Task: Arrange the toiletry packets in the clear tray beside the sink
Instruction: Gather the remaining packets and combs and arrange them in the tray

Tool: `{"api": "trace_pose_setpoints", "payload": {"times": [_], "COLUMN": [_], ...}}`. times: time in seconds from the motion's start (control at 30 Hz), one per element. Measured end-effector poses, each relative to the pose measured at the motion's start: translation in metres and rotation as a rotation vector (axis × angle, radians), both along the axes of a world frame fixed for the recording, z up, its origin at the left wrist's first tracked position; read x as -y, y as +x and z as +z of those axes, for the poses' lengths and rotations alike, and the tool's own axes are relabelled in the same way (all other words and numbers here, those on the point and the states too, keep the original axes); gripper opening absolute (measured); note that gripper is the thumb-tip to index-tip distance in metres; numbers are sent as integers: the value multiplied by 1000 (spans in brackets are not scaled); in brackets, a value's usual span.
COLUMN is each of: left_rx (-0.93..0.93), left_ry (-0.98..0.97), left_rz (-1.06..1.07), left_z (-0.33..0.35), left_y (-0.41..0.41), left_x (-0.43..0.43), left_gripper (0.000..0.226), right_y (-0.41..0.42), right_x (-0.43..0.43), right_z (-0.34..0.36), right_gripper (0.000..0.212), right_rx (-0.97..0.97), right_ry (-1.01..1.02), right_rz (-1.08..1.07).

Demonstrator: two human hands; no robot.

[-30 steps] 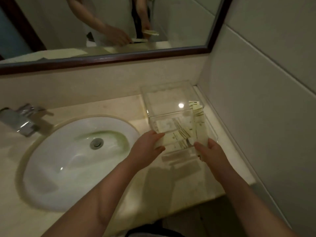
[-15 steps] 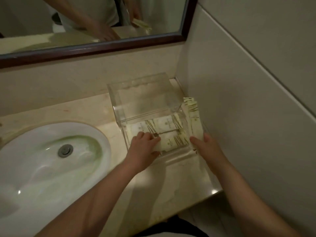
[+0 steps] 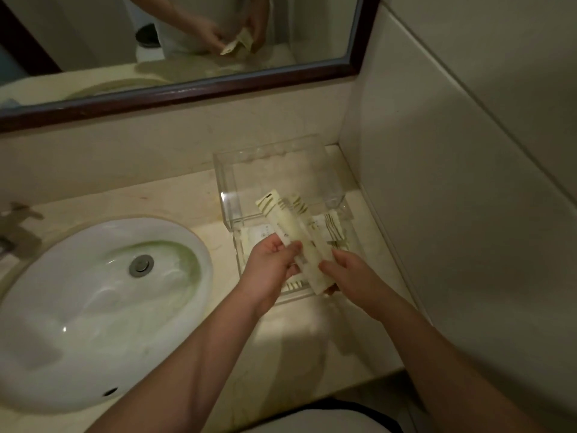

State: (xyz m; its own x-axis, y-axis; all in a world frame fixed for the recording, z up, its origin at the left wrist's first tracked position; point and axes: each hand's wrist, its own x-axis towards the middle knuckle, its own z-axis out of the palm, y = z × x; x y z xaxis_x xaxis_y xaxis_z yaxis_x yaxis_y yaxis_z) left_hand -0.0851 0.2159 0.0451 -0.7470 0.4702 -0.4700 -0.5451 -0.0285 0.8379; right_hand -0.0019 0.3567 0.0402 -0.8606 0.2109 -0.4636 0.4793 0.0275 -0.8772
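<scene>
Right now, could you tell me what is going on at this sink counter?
A person's left hand and right hand together hold a few long cream packets, tilted, above the clear tray beside the sink. In the tray's front part, other packets lie flat.

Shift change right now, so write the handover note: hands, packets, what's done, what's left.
Left hand: grips the long packets mid-length.
Right hand: holds their lower end.
The long packets are tilted over the front of the clear tray, beside the sink.
Done: some flat packets lie on the tray floor.
Left: lay the long packets in the tray, straighten all.
</scene>
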Motion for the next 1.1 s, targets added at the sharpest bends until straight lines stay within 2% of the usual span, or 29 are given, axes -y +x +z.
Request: {"api": "trace_pose_setpoints", "payload": {"times": [0.17, 0.3, 0.53, 0.67, 0.73, 0.87, 0.93, 1.1], "left_rx": [-31, -224, -457, -430, -458, -830, -958, -1018], "left_ry": [-143, -291, -294, -364, -396, -590, -684, -716], "left_rz": [49, -19, -102, -219, -261, -485, -560, -698], "left_z": [5, 14, 39, 31, 28, 25, 24, 24], "left_y": [-15, -23, -25, -26, -30, -43, -47, -48], "left_x": [18, 32, 40, 49, 49, 45, 44, 43], "left_gripper": [20, 19, 25, 45, 46, 52, 58, 72], "right_y": [1, 3, -4, 7, 15, 16, 9, -14], "right_x": [-10, -17, -13, 11, 26, 48, 60, 79], "right_z": [5, 7, 6, 4, -5, -17, -17, -18], "right_gripper": [13, 15, 20, 12, 7, 15, 17, 21], "right_rx": [-69, -72, -48, 91, 199, 348, 377, 398], "right_ry": [12, -62, -313, -495, -559, -590, -631, -674], "right_rz": [-112, -153, -295, -473, -518, -469, -426, -467]}}
